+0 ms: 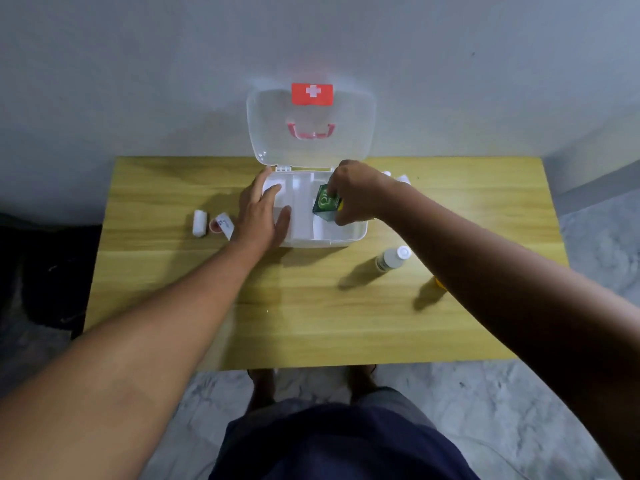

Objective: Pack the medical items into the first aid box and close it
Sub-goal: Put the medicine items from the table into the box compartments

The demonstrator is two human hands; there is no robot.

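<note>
The white first aid box (349, 235) stands open at the back of the wooden table, its clear lid (356, 133) with a red cross label upright against the wall. My right hand (356, 192) grips a small green carton (325, 202) over the box's right compartment. My left hand (265, 213) lies flat, fingers spread, on the box's left side, holding nothing. A white bandage roll (199, 222) and a small red-capped item with a white label (221, 225) lie left of the box. A white bottle (393, 259) lies on its side to the right.
A yellow item (439, 282) peeks from under my right forearm. Small white items (401, 177) sit behind my right wrist near the wall. The table's front edge (311, 365) is close to my legs; grey floor lies around it.
</note>
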